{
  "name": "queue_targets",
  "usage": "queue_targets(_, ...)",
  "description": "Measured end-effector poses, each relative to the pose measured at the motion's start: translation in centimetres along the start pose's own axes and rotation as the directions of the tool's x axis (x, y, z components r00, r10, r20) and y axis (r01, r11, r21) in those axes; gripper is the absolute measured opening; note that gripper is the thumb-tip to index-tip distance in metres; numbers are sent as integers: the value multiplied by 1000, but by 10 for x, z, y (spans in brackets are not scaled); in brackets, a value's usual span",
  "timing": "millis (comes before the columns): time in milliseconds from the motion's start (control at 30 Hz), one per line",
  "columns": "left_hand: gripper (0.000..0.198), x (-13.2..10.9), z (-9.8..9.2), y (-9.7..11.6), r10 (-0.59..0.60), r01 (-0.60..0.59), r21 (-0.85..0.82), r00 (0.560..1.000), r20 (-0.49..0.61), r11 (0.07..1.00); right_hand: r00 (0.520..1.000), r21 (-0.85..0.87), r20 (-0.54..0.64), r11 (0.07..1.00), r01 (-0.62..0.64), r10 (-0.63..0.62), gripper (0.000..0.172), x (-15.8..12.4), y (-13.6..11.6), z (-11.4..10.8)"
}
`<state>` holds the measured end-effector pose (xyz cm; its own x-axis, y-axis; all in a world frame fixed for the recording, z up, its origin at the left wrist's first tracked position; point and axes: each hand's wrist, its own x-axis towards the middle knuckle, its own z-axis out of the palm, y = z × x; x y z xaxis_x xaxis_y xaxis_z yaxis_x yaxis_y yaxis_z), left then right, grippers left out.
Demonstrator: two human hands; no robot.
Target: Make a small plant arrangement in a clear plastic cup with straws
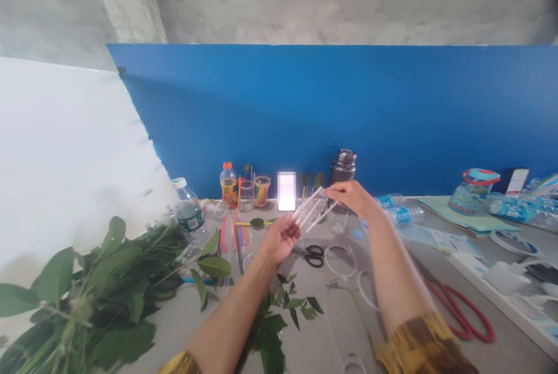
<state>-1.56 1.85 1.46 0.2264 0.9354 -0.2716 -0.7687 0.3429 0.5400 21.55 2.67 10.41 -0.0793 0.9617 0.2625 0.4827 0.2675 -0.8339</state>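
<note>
A clear plastic piece with white strips along it (310, 211) is held up above the middle of the table, between my two hands. My left hand (281, 238) has its fingers curled around the lower left end. At the upper end, my right hand (351, 197) pinches it between thumb and fingertips. Black-handled scissors (314, 255) lie on the table just below, their blades partly hidden by my left hand. Cut pieces of green leaf (296, 303) are scattered nearer to me, beside my left forearm. Behind my right hand stands a dark thermos (342, 168).
Leafy branches (126, 281) heap up on the left. Along the blue partition (283, 112) stand an orange-capped bottle (228, 186), a cup of colored sticks (262, 191) and a phone-like screen (286, 191). Red-handled scissors (468, 310) and a white power strip (501, 298) lie on the right.
</note>
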Motion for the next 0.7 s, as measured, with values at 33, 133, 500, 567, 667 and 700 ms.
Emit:
queue_targets(33,4,0,0,0,5,-6,7,1000,1,1000,1000,-1,3,1000,-4,4,42,0,0,0)
queue_targets(133,6,0,-2,0,-2,2,4,1000,25,1000,1000,0,11,1000,-15,15,42,0,1,0)
queue_targets(500,17,7,-5,-4,48,-53,99,998,51,994,999,-3,22,1000,-30,30,38,1,3,0)
queue_targets(567,17,7,-5,-5,50,-55,109,997,50,993,999,-3,28,1000,-30,30,37,0,2,-1)
queue_targets(667,17,6,-5,-5,55,-62,113,997,61,992,999,3,38,1000,-30,29,37,-1,-1,-2)
queue_targets(700,16,6,-4,-5,54,-60,112,997,56,992,999,9,41,999,-31,30,37,-2,-1,-2)
